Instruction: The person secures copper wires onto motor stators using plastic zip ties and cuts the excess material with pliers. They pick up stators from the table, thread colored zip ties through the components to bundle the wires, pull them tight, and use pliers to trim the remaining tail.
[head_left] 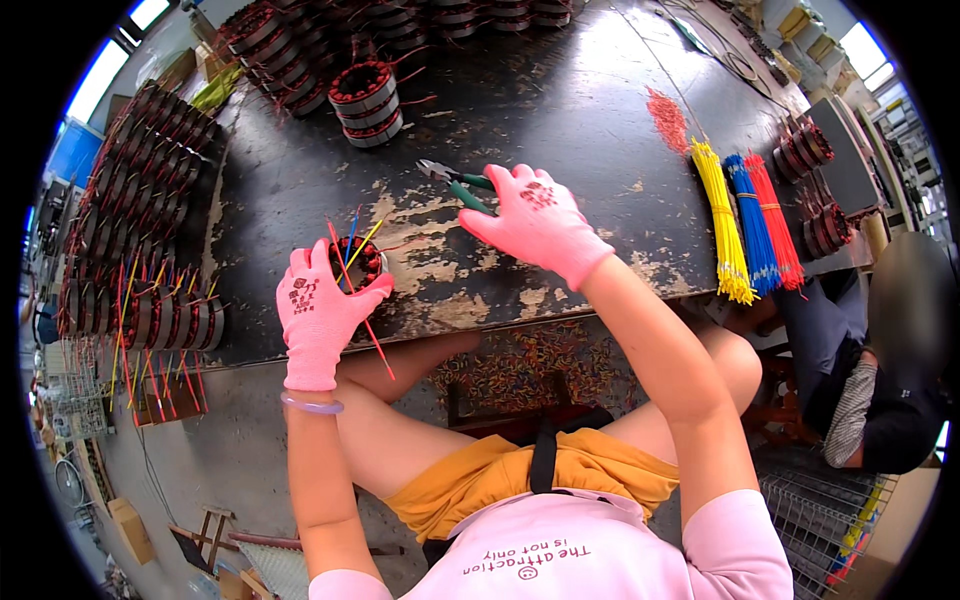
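Observation:
On the near edge of the dark bench, my left hand (318,308), in a pink glove, grips a motor stator (374,260) with red windings. Thumb and fingers lie around its side, and the glove hides part of it. Red, blue and yellow lead wires (364,240) stick up from the stator, and a long red one slants down past the thumb. My right hand (538,222), also gloved in pink, holds green-handled cutting pliers (468,190). Their metal jaws point up and left, apart from the stator.
One more stator (366,105) stands farther back, before stacked stators (275,50). Other stators (150,180) line the left side, some with wires. Yellow (722,225), blue (757,225) and red (777,220) wire bundles lie right, near small red pieces (668,118). Another person (880,400) sits at right.

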